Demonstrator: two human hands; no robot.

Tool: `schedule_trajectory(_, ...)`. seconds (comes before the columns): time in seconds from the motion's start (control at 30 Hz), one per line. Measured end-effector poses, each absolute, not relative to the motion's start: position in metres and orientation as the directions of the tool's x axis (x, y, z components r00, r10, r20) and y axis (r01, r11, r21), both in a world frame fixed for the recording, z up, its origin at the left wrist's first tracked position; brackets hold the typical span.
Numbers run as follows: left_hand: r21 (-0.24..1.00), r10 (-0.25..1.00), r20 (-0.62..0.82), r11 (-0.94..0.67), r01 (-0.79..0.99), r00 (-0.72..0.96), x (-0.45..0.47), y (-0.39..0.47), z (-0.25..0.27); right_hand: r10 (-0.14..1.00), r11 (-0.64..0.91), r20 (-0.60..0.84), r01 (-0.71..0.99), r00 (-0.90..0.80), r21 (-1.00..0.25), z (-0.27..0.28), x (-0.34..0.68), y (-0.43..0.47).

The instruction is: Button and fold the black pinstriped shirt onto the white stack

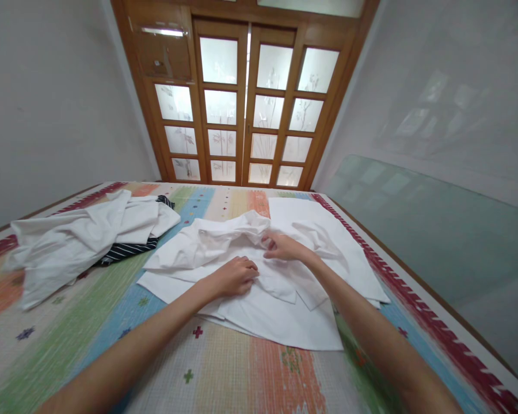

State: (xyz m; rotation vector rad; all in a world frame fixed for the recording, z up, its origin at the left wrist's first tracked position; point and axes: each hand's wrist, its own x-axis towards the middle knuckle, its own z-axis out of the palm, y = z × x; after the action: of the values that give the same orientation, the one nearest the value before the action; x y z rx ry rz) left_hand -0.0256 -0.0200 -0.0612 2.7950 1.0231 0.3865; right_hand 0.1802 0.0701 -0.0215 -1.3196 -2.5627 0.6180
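A white shirt (242, 299) lies spread and rumpled on the bed in front of me, its upper part bunched into folds. My left hand (238, 275) rests on the middle of it, fingers curled and closed on the fabric. Just right of it and a little farther away, my right hand (282, 246) has its bent fingers at the bunched edge, closed on the cloth; the fingertips are partly lost in the folds. More white cloth (362, 270) lies flat to the right, partly behind my right forearm.
To the left lies a loose heap of white clothes (82, 230) with a black striped garment (132, 250) under it. Below everything is a colourful striped bedspread (155, 345). A pale green panel (435, 230) borders the right side; wooden glass-paned doors (242, 103) stand beyond.
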Motion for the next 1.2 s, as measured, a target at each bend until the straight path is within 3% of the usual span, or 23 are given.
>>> schedule_trajectory(0.2, 0.269, 0.728, 0.223, -0.685, 0.677, 0.648, -0.057, -0.028, -0.031, 0.813, 0.539, -0.128, 0.817, -0.568, -0.202, -0.015, 0.209, 0.065)
schedule_trajectory(0.27, 0.259, 0.792, 0.156, -0.609, 0.75, 0.59, -0.08, -0.032, -0.018, 0.834, 0.506, -0.171, 0.851, -0.525, -0.142, -0.017, 0.217, 0.064)
schedule_trajectory(0.33, 0.167, 0.863, 0.038, -0.502, 0.848, 0.504, -0.109, -0.035, -0.009, 0.865, 0.462, -0.182, 0.884, -0.467, -0.07, -0.02, 0.223, 0.064)
schedule_trajectory(0.4, 0.049, 0.935, 0.016, -0.355, 0.934, 0.354, -0.139, -0.037, -0.003, 0.889, 0.431, -0.173, 0.902, -0.424, 0.006, -0.023, 0.227, 0.066)
schedule_trajectory(0.6, -0.255, 0.974, 0.224, 0.015, 0.967, 0.044, -0.219, -0.047, 0.021, 0.926, 0.377, -0.088, 0.9, -0.366, 0.22, -0.013, 0.245, 0.077)
schedule_trajectory(0.7, -0.442, 0.966, 0.246, 0.181, 0.878, -0.075, -0.243, -0.054, 0.031, 0.958, 0.285, -0.044, 0.917, -0.284, 0.28, -0.002, 0.259, 0.085)
schedule_trajectory(0.77, -0.471, 0.969, 0.211, 0.215, 0.855, -0.127, -0.246, -0.055, 0.032, 0.973, 0.228, -0.022, 0.93, -0.231, 0.288, 0.001, 0.266, 0.089)
schedule_trajectory(0.9, -0.285, 0.985, 0.156, 0.112, 0.952, -0.069, -0.209, -0.047, 0.023, 0.977, 0.209, -0.013, 0.956, -0.211, 0.206, -0.004, 0.268, 0.094)
schedule_trajectory(1.0, -0.019, 0.946, 0.301, -0.121, 0.992, 0.122, -0.158, -0.037, 0.009, 0.978, 0.208, -0.034, 0.959, -0.205, 0.19, -0.01, 0.263, 0.093)
schedule_trajectory(1.07, 0.145, 0.892, 0.351, -0.352, 0.925, 0.285, -0.124, -0.029, -0.004, 0.979, 0.206, -0.036, 0.956, -0.203, 0.21, -0.012, 0.26, 0.092)
schedule_trajectory(1.13, 0.208, 0.827, 0.352, -0.525, 0.825, 0.438, -0.097, -0.02, -0.019, 0.975, 0.219, -0.031, 0.949, -0.218, 0.227, -0.011, 0.261, 0.089)
schedule_trajectory(1.2, 0.196, 0.806, 0.3, -0.575, 0.794, 0.51, -0.08, -0.01, -0.032, 0.972, 0.231, -0.018, 0.944, -0.234, 0.235, -0.01, 0.266, 0.088)
